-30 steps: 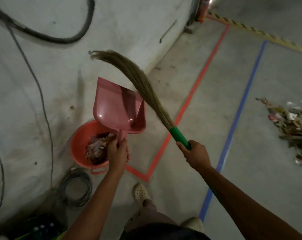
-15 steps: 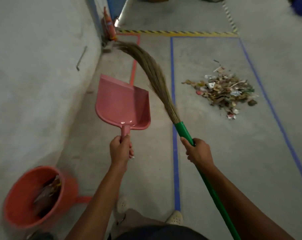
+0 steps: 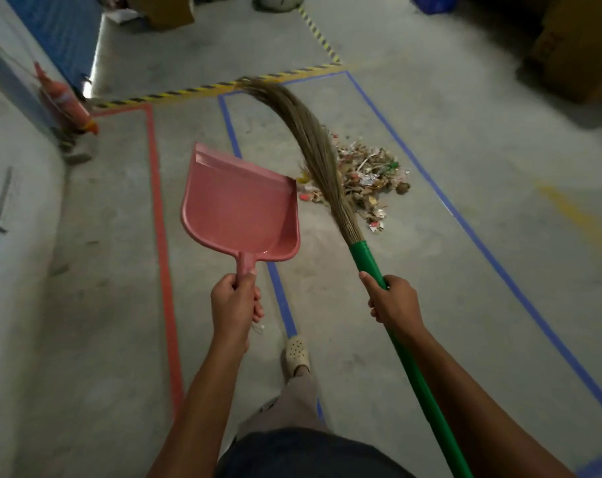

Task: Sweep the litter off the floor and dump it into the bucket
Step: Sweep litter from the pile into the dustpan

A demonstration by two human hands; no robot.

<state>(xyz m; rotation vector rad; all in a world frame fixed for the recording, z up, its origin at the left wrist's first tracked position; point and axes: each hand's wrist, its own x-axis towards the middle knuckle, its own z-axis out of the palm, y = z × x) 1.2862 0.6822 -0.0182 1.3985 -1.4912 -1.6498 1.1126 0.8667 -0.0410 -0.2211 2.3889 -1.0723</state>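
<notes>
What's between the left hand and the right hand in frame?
In the head view, only concrete floor with a blue tape line running through the gap between left hand and right hand.

Litter heap (image 3: 372,177) on floor (image 3: 430,288); pink dustpan (image 3: 241,208) apparently empty.

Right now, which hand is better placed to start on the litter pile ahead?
Right. The right hand grips the broom, whose bristles overlap the litter pile in view. The left hand holds the empty dustpan raised, left of the pile.
</notes>
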